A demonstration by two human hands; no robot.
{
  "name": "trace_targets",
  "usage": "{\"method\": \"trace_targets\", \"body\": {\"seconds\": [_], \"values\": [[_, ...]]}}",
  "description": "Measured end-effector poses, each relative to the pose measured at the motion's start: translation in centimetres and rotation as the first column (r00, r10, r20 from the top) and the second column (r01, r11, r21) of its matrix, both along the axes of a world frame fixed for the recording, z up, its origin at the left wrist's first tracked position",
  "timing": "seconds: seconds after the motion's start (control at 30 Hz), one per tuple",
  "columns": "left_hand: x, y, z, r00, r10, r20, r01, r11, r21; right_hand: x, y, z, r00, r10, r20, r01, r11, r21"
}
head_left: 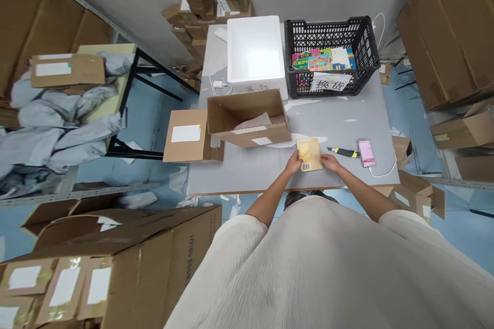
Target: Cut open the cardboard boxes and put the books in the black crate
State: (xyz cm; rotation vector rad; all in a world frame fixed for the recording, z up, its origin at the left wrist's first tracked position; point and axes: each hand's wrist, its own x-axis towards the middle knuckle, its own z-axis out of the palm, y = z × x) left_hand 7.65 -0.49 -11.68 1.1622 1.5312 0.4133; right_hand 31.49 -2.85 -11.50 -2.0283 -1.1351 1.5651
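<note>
A thin yellow book (310, 153) with a barcode at its lower left corner is at the front of the grey table. My left hand (294, 163) is closed on its left edge, and my right hand (329, 162) grips the right edge. Whether the book rests on the table or is slightly raised, I cannot tell. Just right of my right hand lies a black and yellow utility knife (343, 152). An open cardboard box (247, 137) with paper inside stands to the left, beyond my left hand.
Behind the open box is a white foam bin (258, 84); beside it a black crate (328, 90) holds colourful books. A phone (366, 153) with a cable lies at right. Another carton (184, 136) sits at the table's left edge. Grey parcels (57, 118) pile up on the left.
</note>
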Motion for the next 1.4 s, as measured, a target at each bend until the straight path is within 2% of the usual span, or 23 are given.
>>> {"method": "trace_targets", "body": {"seconds": [0.1,0.3,0.5,0.7,0.83,0.97,1.07,1.13,1.2,1.3,1.4], "values": [[0.1,-0.1,-0.2,1.000,0.004,-0.011,-0.005,0.998,-0.058,-0.1,-0.2,-0.1,1.000,-0.023,0.006,0.023,1.000,-0.002],[0.5,-1.1,-0.3,0.999,-0.022,-0.042,0.019,0.996,-0.087,-0.3,-0.7,0.3,0.993,-0.087,-0.085,0.084,0.996,-0.034],[0.5,-1.8,-0.2,0.996,-0.062,-0.066,0.053,0.991,-0.119,-0.6,-0.5,0.5,0.989,-0.145,-0.001,0.144,0.987,-0.071],[0.7,-2.2,0.2,0.997,-0.074,-0.031,0.069,0.989,-0.128,-1.7,-0.7,0.9,0.987,-0.155,-0.033,0.152,0.986,-0.074],[1.7,-1.9,0.6,0.995,-0.070,0.069,0.077,0.992,-0.103,-1.6,-0.2,2.2,0.989,-0.149,-0.019,0.149,0.989,0.006],[3.5,-1.1,1.4,0.976,-0.075,0.206,0.078,0.997,-0.008,0.0,0.6,4.1,0.981,-0.163,0.105,0.147,0.978,0.148],[4.4,-0.6,2.1,0.965,-0.073,0.252,0.061,0.997,0.053,0.6,0.7,5.1,0.973,-0.142,0.183,0.103,0.973,0.208],[4.5,-0.5,2.5,0.963,-0.062,0.264,0.045,0.996,0.072,0.2,0.4,5.2,0.982,-0.113,0.154,0.077,0.972,0.220],[4.0,-0.6,2.6,0.971,-0.060,0.233,0.044,0.996,0.071,-0.7,0.1,4.9,0.998,-0.040,0.048,0.028,0.974,0.225],[2.4,-0.7,2.6,0.997,-0.053,0.051,0.051,0.998,0.041,-1.9,-0.4,4.0,0.992,0.090,-0.093,-0.067,0.972,0.225],[0.5,-0.9,2.3,0.994,-0.036,-0.099,0.036,0.999,-0.004,-2.3,-0.7,3.0,0.992,0.107,-0.067,-0.096,0.984,0.148]]}}
